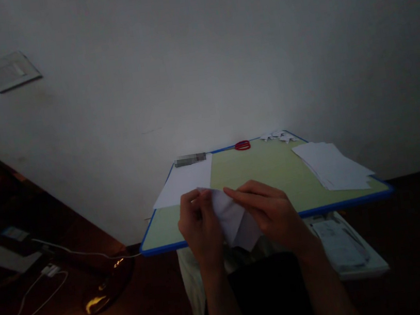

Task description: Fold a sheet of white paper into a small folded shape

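Between my two hands is a folded piece of white paper (pixel 231 218), creased and pointed at its lower end, held up in front of the table's near edge. My left hand (pixel 201 225) is closed on its left side, the fingers curled and the thumb pressed near the top corner. On the other side my right hand (pixel 269 210) pinches the paper, its fingertips at the upper right edge. Parts of the paper are hidden behind the fingers.
A pale green table (pixel 251 172) with a blue rim stands against the wall. On it are a white sheet (pixel 190 181), red-handled scissors (pixel 243 145), several small folded paper pieces (pixel 278 136) and a paper stack (pixel 332 165). A drawer (pixel 343 245) juts out below; white cables (pixel 50 271) run at left.
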Demonstrator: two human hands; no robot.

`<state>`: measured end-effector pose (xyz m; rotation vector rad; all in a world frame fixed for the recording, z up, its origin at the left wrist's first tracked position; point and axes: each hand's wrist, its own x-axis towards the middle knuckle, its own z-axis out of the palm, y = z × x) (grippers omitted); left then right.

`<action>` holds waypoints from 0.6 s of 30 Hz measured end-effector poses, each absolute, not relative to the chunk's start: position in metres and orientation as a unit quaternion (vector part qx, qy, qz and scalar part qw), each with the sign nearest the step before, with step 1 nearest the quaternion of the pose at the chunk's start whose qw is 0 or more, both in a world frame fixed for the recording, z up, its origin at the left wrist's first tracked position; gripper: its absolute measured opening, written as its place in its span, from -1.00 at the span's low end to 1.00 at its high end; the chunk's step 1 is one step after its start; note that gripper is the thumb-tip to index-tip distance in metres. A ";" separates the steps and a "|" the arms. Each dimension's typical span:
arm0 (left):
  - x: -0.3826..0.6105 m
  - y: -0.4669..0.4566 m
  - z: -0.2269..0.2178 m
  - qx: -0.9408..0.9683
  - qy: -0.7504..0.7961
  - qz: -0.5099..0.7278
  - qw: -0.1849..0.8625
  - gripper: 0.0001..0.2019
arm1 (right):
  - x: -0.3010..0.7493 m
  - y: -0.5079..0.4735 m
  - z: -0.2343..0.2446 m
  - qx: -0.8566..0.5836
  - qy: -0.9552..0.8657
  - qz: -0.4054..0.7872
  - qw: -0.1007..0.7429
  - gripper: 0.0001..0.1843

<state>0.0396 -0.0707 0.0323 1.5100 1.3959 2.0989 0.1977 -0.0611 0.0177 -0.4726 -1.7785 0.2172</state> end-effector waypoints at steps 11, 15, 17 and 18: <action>0.033 -0.070 0.027 0.555 0.411 0.672 0.268 -0.79 | 0.205 -0.065 0.024 -0.285 -0.706 0.125 0.636 -0.59; 0.030 -0.073 0.025 0.601 0.398 0.640 0.266 -0.80 | 0.208 -0.068 0.029 -0.303 -0.695 0.166 0.630 -0.65; 0.028 -0.076 0.028 0.625 0.384 0.626 0.264 -0.78 | 0.210 -0.069 0.032 -0.299 -0.696 0.184 0.627 -0.83; 0.028 -0.078 0.030 0.637 0.379 0.617 0.264 -0.76 | 0.211 -0.070 0.034 -0.293 -0.696 0.195 0.625 -0.92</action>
